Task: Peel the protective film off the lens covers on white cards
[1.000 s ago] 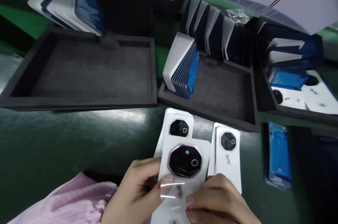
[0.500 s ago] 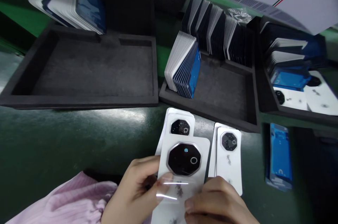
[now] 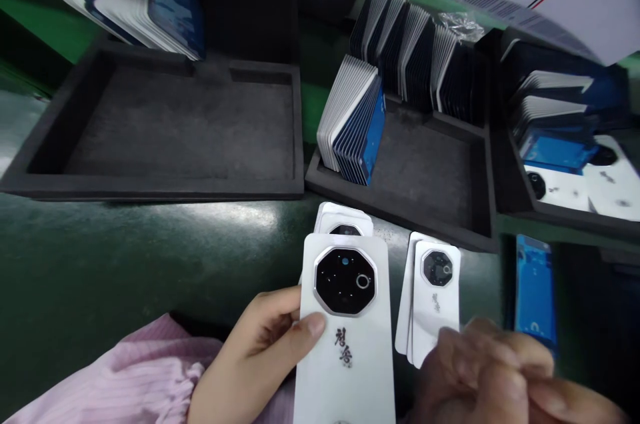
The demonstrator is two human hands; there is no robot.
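Left hand (image 3: 260, 357) grips white phone back cover (image 3: 345, 337), thumb on its face. Right hand (image 3: 495, 377) blurred, fingers pinched together; can't tell what's in it.

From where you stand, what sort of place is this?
Probably a phone assembly or packing bench. The left hand holds a white phone back cover with an octagonal camera window. Black foam trays hold rows of the same covers, and more lie on the green bench.
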